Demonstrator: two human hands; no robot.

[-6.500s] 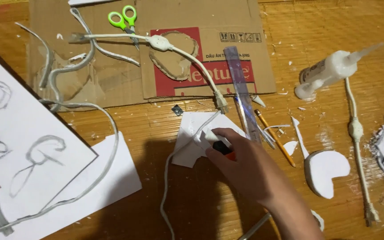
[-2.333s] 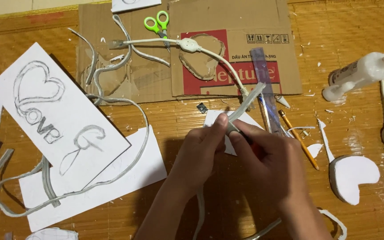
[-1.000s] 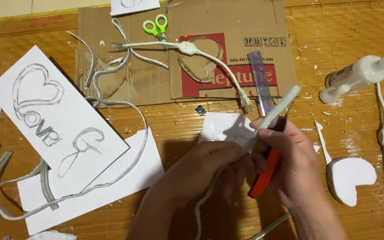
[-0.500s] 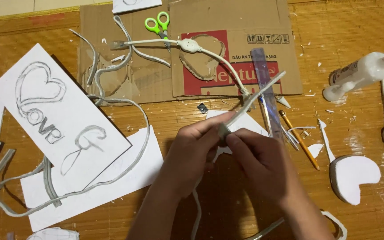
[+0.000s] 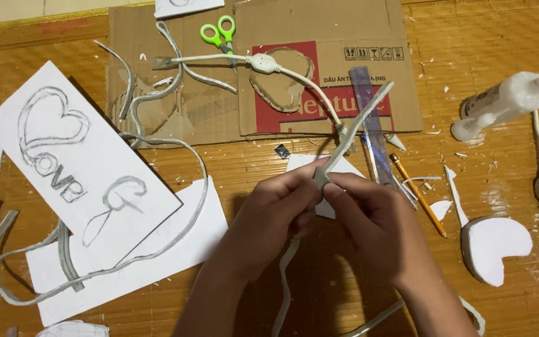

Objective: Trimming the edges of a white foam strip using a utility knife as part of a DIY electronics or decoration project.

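Observation:
My left hand (image 5: 272, 215) and my right hand (image 5: 375, 221) meet at the middle of the wooden floor, both pinching one grey-white flexible strip (image 5: 360, 125). Its free end points up and to the right, over a clear plastic ruler (image 5: 370, 118). The rest of the strip hangs down between my wrists. A white foam piece (image 5: 301, 163) lies partly hidden under my hands.
Flattened cardboard (image 5: 338, 37) lies at the back with green scissors (image 5: 218, 32) and a white cable with a connector (image 5: 263, 63). A white board with a drawn heart (image 5: 82, 168) sits left, looped by more strip. A glue bottle (image 5: 500, 103), pencil (image 5: 418, 195) and foam heart (image 5: 494, 246) lie right.
A second ago my right hand also held a red-handled cutter against the strip; it is out of sight now. The strip's free end tilts a little steeper. Both hands stay on the strip.

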